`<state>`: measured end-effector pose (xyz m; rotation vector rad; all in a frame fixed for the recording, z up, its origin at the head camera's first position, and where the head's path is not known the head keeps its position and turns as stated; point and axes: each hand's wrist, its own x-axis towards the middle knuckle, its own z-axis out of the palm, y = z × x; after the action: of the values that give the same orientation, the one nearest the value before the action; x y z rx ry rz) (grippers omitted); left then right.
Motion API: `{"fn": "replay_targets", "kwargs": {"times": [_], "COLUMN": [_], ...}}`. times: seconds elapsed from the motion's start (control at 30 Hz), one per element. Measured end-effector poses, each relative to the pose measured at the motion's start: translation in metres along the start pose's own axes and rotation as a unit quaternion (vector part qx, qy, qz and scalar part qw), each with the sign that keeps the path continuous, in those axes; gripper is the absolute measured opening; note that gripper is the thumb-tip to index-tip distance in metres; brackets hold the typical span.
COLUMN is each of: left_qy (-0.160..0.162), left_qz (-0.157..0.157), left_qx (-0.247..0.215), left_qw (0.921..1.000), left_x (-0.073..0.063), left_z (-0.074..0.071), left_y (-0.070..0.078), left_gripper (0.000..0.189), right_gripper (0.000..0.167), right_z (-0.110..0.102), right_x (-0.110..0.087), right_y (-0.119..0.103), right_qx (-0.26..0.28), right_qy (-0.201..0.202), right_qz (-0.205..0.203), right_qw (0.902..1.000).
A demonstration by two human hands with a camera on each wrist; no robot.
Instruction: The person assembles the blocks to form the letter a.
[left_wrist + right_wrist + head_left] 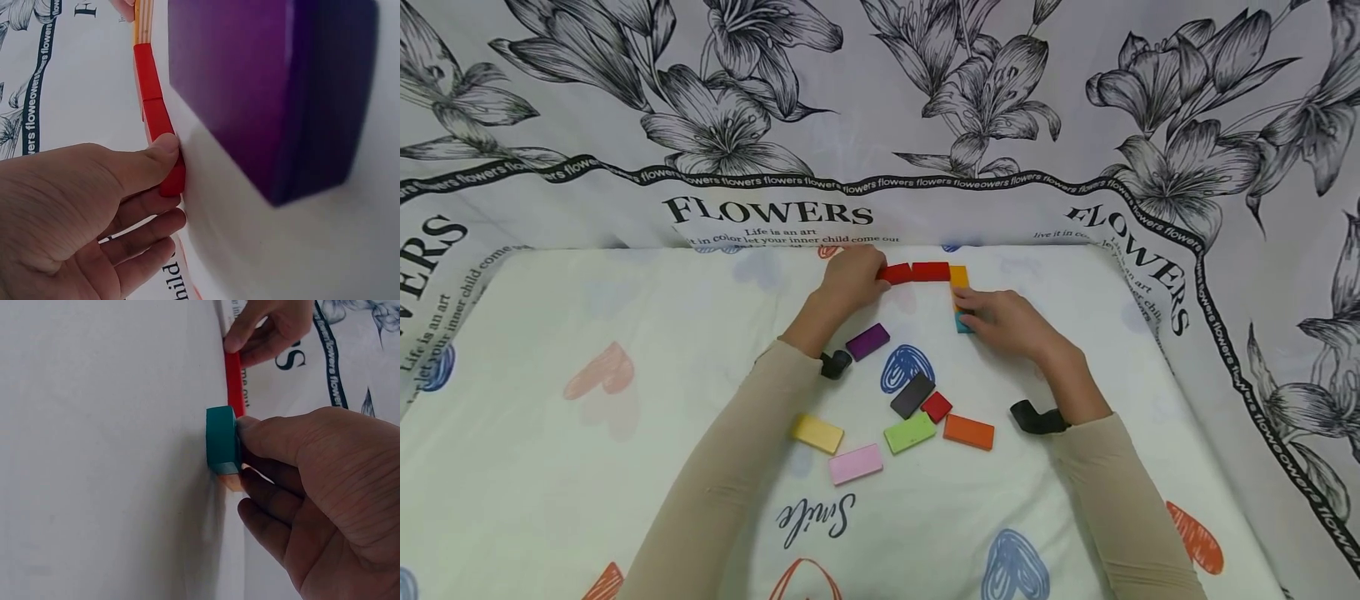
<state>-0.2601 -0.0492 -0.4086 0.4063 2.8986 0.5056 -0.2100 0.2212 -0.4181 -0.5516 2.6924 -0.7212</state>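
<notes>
Two red blocks, a left one point(898, 273) and a right one point(931, 272), lie end to end near the far edge of the white cloth. My left hand point(852, 279) pinches the outer end of the left one between thumb and fingers. At the right end of the red row, a yellow-orange block point(958, 276) runs toward me. A teal block point(221, 437) adjoins its near end; my right hand point(1011, 323) grips the teal block, thumb on one side and fingers on the other. Those fingers partly hide both blocks in the head view.
Nearer me lie loose blocks: purple point(868, 342), dark grey point(913, 396), small red point(937, 407), green point(910, 433), orange point(968, 432), yellow point(817, 434) and pink point(856, 464). A flower-printed cloth point(865, 108) borders the far side.
</notes>
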Motion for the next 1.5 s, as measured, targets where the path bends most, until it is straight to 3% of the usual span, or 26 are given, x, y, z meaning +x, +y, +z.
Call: {"fn": "replay_targets", "kwargs": {"times": [0.3, 0.5, 0.63, 0.77, 1.13, 1.5], "left_qy": [0.002, -0.009, -0.027, -0.022, -0.015, -0.006], "left_qz": [0.011, 0.020, 0.032, 0.033, 0.042, 0.037], "left_qx": [-0.001, -0.017, -0.019, -0.018, -0.012, -0.026], "left_qw": [0.9999, 0.9996, 0.9990, 0.9990, 0.9989, 0.9989], "left_x": [-0.002, -0.004, -0.007, -0.013, -0.053, -0.096], "left_z": [-0.001, 0.000, 0.001, -0.002, -0.013, -0.005], "left_y": [0.001, -0.006, -0.011, -0.014, -0.018, -0.018], "left_gripper": [0.025, 0.029, 0.041, 0.054, 0.053, 0.051], "right_gripper": [0.048, 0.048, 0.049, 0.049, 0.043, 0.043], "right_z": [-0.002, -0.001, 0.000, -0.001, -0.001, -0.002], "right_x": [-0.001, -0.001, -0.003, -0.002, 0.002, 0.002], "right_y": [-0.001, -0.001, -0.003, -0.003, 0.003, 0.003], "right_qx": [-0.006, -0.005, -0.014, -0.020, -0.027, -0.037], "right_qy": [-0.003, -0.003, -0.005, -0.003, 0.007, 0.005], "right_qz": [0.001, -0.002, 0.004, 0.000, -0.044, -0.034], "right_qw": [1.0000, 1.0000, 0.9999, 0.9998, 0.9986, 0.9987]}}
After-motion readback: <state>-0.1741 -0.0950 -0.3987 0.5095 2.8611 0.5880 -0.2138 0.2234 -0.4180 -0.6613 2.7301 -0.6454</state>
